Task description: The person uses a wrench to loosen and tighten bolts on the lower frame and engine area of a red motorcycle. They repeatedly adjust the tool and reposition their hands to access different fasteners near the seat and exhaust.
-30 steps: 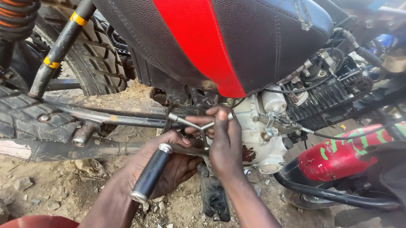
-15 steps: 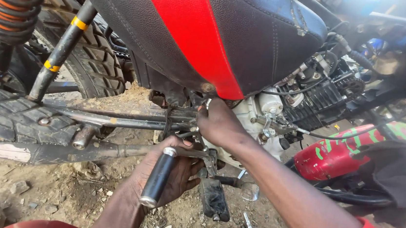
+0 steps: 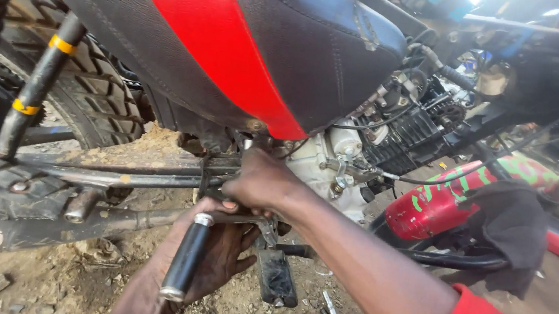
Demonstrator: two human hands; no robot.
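My left hand (image 3: 217, 252) grips the black-handled tool (image 3: 184, 256), its head set on a fitting under the motorcycle seat (image 3: 235, 45). At twelve o'clock my right hand (image 3: 260, 182) clamps that fitting. Judging so, fastener's engaged, turning remains.

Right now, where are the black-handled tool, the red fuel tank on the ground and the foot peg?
black-handled tool (image 3: 184, 260), head view, middle of its black grip.
red fuel tank (image 3: 433, 207), head view, its red side with green marks.
foot peg (image 3: 276, 278), head view, its flat black tread.
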